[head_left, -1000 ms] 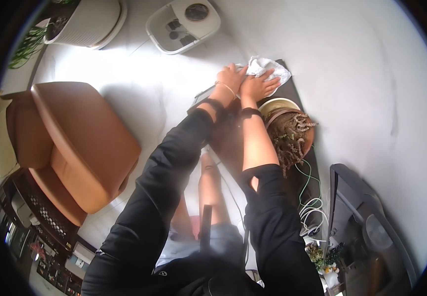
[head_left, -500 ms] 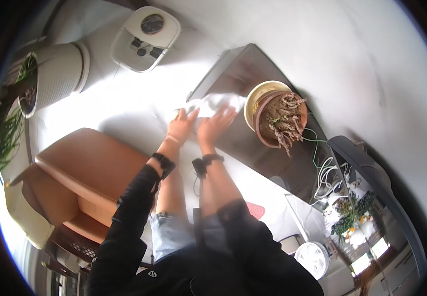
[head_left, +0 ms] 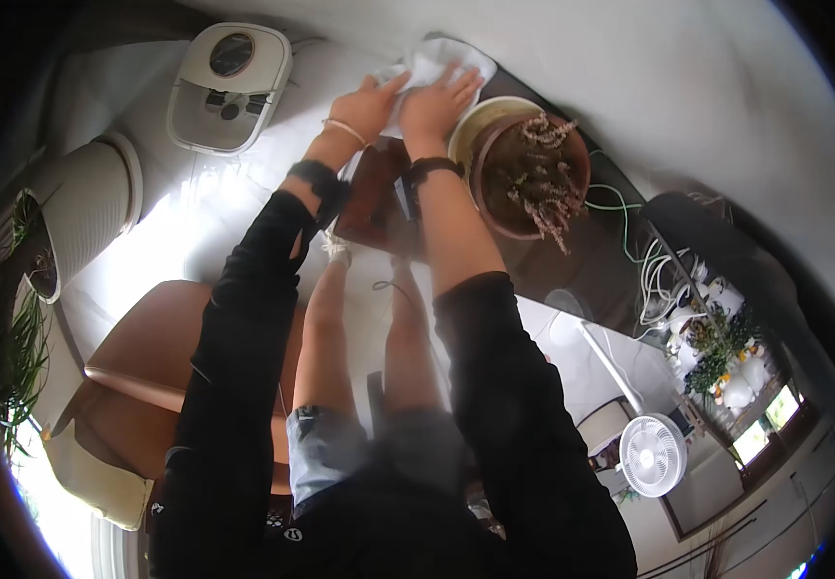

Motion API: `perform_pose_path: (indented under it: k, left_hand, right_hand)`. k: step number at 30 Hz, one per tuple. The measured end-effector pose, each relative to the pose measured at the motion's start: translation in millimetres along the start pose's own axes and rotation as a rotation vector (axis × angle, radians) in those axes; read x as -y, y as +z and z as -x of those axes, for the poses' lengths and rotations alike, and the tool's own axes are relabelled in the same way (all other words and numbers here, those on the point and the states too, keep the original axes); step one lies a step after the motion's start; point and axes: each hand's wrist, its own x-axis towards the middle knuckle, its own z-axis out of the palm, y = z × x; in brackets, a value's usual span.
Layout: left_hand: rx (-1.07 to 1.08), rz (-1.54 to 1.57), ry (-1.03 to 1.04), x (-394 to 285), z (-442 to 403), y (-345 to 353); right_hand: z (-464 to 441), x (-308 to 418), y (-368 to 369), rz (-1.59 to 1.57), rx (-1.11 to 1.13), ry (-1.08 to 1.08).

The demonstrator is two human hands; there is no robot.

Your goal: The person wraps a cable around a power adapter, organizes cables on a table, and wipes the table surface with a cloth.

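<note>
A white cloth (head_left: 451, 60) lies crumpled on the far end of a long, low cabinet with a dark, glossy top (head_left: 557, 275). My right hand (head_left: 434, 108) rests flat on the cloth, fingers spread. Beside it, my left hand (head_left: 361, 111) touches the cloth's near left edge with fingers stretched out; some of them are partly hidden. Just right of my right hand stands a brown pot of dry, spiky succulents (head_left: 533, 179), against a cream-coloured pot or saucer (head_left: 483, 121).
A white foot-bath basin (head_left: 229, 87) is on the floor at upper left, near a ribbed white planter (head_left: 94, 212). A brown leather chair (head_left: 157, 333) sits at left. Cables (head_left: 663, 280), a dark screen (head_left: 726, 251) and a white fan (head_left: 653, 455) are at right.
Both hands have moved with the cloth away from me, to the cabinet's far end past the pot. My arms are stretched further, and the view has shifted.
</note>
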Motion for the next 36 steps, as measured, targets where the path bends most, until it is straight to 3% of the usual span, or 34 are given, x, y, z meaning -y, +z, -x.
perform_pose_path:
  k: [3,6,10,14,15,16,22,29,32,34,36]
  left_hand:
    - [0.006,-0.065,-0.091,-3,56,20]
    - [0.136,-0.129,-0.311,-24,117,29]
    - [0.129,-0.236,-0.529,-57,180,52]
    - [0.099,-0.266,-0.616,-102,220,106]
    - [-0.002,-0.292,-0.563,-125,233,126]
    - [0.027,-0.299,-0.562,-151,241,137]
    - [0.267,-0.266,-0.375,-359,265,285]
    - [0.575,-0.243,0.245,-582,249,400]
    - [0.724,-0.331,0.298,-655,234,430]
    - [0.733,-0.269,0.155,-662,226,498]
    - [0.742,-0.311,0.164,-686,217,511]
  right_hand:
    - [39,-4,-15,-0.007,0.099,-0.138]
    - [82,-1,-27,-0.041,0.162,-0.269]
    - [127,-12,-37,-0.082,0.238,-0.463]
    - [162,-65,-58,-0.091,0.290,-0.628]
    - [171,-91,-72,-0.121,0.310,-0.645]
    - [179,-113,-89,-0.151,0.326,-0.653]
    - [225,-366,-215,-0.001,0.249,-0.445]
    - [282,-644,-341,0.075,0.010,0.046]
    - [289,-706,-375,0.113,0.040,0.189]
    - [286,-734,-392,0.148,0.032,0.220]
    - [278,-759,-402,0.137,0.032,0.238]
